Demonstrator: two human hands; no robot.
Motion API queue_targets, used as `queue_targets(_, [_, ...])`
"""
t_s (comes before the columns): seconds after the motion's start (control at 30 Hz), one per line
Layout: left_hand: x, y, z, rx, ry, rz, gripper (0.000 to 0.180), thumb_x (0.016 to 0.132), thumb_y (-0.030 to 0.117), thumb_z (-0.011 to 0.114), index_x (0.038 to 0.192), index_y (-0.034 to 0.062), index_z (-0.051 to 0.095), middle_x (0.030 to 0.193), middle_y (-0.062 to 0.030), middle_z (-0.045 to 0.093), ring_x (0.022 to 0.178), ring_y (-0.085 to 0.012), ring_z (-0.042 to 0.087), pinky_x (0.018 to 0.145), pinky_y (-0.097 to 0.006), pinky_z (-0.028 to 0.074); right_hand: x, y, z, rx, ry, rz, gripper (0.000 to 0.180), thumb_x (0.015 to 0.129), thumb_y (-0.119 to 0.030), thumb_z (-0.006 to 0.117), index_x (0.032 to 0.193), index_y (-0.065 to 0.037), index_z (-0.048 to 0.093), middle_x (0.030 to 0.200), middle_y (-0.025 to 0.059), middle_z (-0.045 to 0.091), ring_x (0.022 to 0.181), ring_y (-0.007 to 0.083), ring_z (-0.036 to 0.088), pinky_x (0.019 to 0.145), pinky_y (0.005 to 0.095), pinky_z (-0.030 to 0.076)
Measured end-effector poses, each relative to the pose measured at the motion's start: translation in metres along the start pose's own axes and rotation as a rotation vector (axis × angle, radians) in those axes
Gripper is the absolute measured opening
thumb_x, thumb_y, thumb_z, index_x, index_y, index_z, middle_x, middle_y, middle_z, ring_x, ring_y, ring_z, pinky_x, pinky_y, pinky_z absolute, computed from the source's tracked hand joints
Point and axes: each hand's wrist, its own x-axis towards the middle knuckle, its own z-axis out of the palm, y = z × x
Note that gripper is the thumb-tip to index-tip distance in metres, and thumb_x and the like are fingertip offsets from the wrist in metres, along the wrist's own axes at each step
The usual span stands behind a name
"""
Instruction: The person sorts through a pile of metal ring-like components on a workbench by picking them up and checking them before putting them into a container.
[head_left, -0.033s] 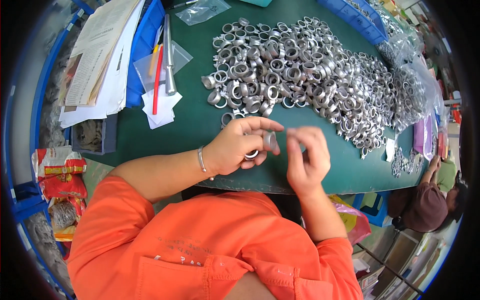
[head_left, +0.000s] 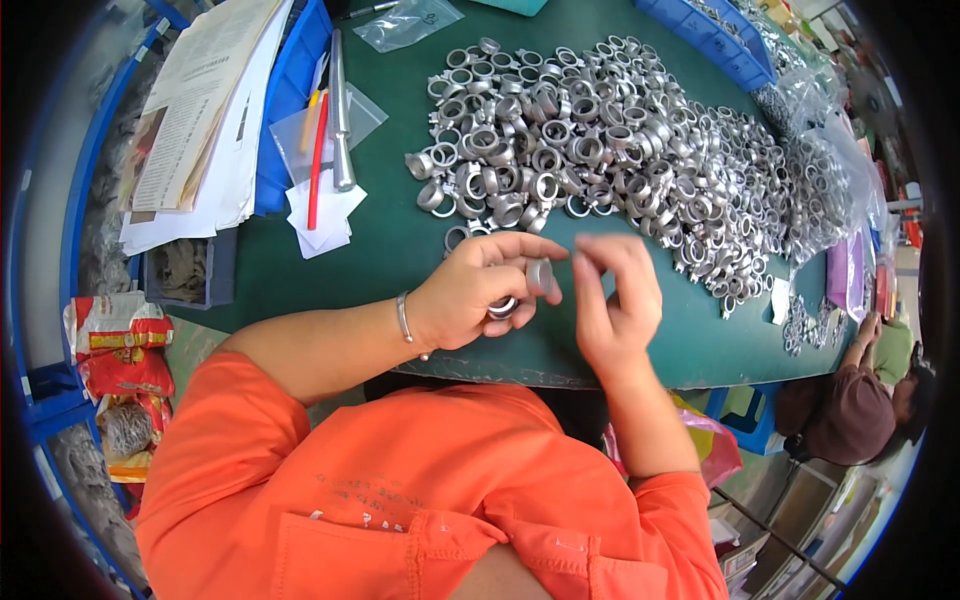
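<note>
My left hand [head_left: 478, 290], palm turned up, is closed around bare metal rings. One ring [head_left: 540, 277] stands up at its fingers, and another ring [head_left: 503, 308] lies lower in the curled fingers. Close on the right is my right hand [head_left: 620, 310], apart from the left one. Its thumb and forefinger are bent together in a pinch, smeared by motion at the tips, so I cannot make out what is between them. Beyond both hands a large heap of grey metal rings [head_left: 560, 135] covers the green table [head_left: 390, 240].
A blue bin [head_left: 272, 160] with papers [head_left: 190, 130] stands at the left. Beside it lie a tapered metal rod [head_left: 340, 120], a red pen [head_left: 318, 165] and white paper slips [head_left: 325, 220]. Plastic bags [head_left: 825, 190] of rings sit at the right, where another person [head_left: 850, 415] sits.
My right hand has shifted slightly up, its fingertips blurred. The left hand keeps its place, with the rings still in it.
</note>
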Motion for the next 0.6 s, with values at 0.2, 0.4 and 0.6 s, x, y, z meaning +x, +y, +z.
queue_targets(0.2, [0.001, 0.0, -0.004, -0.182, 0.014, 0.036, 0.012, 0.086, 0.016, 0.05, 0.089, 0.005, 0.051, 0.085, -0.0102, 0.055, 0.063, -0.0139, 0.053, 0.037, -0.018, 0.035, 0.034, 0.028, 0.026, -0.191, -0.139, 0.128, 0.013, 0.072, -0.013, 0.069, 0.073, -0.004, 0.059, 0.071, 0.01, 0.053, 0.06, 0.0279, 0.055, 0.052, 0.0349, 0.044])
queue_targets(0.4, [-0.001, -0.001, 0.0, 0.003, 0.032, 0.027, 0.01, 0.082, 0.01, 0.059, 0.089, 0.0038, 0.054, 0.068, -0.0028, 0.053, 0.053, -0.0065, 0.049, 0.038, -0.018, 0.034, 0.015, 0.022, -0.005, 0.079, -0.261, 0.407, 0.004, 0.076, -0.001, 0.062, 0.076, 0.0, 0.058, 0.071, 0.005, 0.052, 0.065, 0.0134, 0.051, 0.059, 0.0239, 0.04])
queue_targets(0.6, [-0.002, 0.001, 0.002, 0.083, 0.056, 0.056, 0.013, 0.085, 0.009, 0.057, 0.096, 0.002, 0.055, 0.067, -0.0029, 0.051, 0.049, -0.0055, 0.044, 0.037, -0.018, 0.032, -0.009, 0.014, -0.013, 0.6, -0.296, 0.395, 0.004, 0.081, 0.0, 0.058, 0.083, -0.001, 0.055, 0.081, 0.0046, 0.054, 0.072, 0.0116, 0.05, 0.064, 0.0221, 0.04])
